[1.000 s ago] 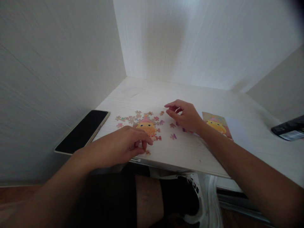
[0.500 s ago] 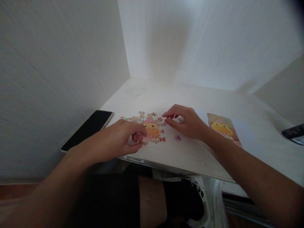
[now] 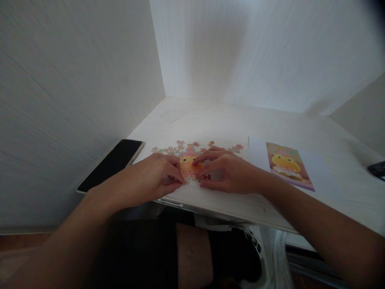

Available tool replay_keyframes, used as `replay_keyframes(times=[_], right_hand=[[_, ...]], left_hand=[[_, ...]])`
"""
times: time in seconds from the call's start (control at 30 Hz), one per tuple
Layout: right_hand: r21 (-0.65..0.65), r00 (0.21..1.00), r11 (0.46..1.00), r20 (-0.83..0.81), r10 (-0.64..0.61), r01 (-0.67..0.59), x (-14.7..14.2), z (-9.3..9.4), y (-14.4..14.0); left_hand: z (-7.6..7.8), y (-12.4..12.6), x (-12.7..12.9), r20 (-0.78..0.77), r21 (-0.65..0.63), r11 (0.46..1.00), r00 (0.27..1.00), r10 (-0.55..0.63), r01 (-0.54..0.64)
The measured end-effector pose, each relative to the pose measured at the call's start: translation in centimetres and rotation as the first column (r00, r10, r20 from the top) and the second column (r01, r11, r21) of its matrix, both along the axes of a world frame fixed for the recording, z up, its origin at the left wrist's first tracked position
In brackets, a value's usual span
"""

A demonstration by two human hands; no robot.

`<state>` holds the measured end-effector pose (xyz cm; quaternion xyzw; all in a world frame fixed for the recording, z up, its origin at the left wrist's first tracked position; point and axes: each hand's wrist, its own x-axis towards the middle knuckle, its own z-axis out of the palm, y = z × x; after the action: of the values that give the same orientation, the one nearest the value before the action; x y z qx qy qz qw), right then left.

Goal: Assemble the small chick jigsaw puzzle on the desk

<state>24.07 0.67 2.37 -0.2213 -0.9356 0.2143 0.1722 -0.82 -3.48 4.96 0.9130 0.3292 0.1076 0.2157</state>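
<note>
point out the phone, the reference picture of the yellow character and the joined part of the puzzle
phone (image 3: pixel 112 164), head view, middle of its dark screen
reference picture (image 3: pixel 288 165), head view, on the yellow character
joined puzzle (image 3: pixel 188 165), head view, yellow patch showing between the two hands

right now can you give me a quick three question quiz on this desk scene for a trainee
1. True or false: both hands rest on the joined part of the puzzle.
2. What lies at the desk's left edge: A a phone, B a cup, C a book?
3. On which side of the right hand does the printed picture lie?

Key
1. True: the left hand and the right hand meet over the yellow figure.
2. A
3. Its right, on the desk, apart from the hand.
</note>
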Motion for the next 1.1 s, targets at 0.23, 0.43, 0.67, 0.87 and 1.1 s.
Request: replay_keyframes(times=[0.23,0.43,0.67,0.87,1.1], right_hand=[[-0.007,1.000,1.000,-0.009,0.000,0.000,0.07,-0.10,0.11],[-0.007,1.000,1.000,-0.016,0.001,-0.002,0.02,-0.13,0.11],[-0.015,1.000,1.000,-0.012,-0.006,0.006,0.03,-0.07,0.07],[-0.015,1.000,1.000,0.001,-0.010,0.010,0.04,-0.01,0.04],[-0.013,1.000,1.000,-0.012,-0.005,0.005,0.12,-0.02,0.03]], left_hand=[[0.38,-0.06,-0.27,-0.028,0.016,0.999,0.999,0.046,-0.045],[0.38,0.01,-0.44,-0.055,0.004,0.999,0.998,0.041,-0.041],[0.17,0.05,-0.27,-0.056,-0.001,1.000,0.998,0.025,-0.025],[0.33,-0.24,-0.19,-0.065,-0.001,0.999,0.997,0.037,-0.037],[0.94,-0.07,-0.83,-0.124,0.002,0.995,0.987,0.100,-0.100]])
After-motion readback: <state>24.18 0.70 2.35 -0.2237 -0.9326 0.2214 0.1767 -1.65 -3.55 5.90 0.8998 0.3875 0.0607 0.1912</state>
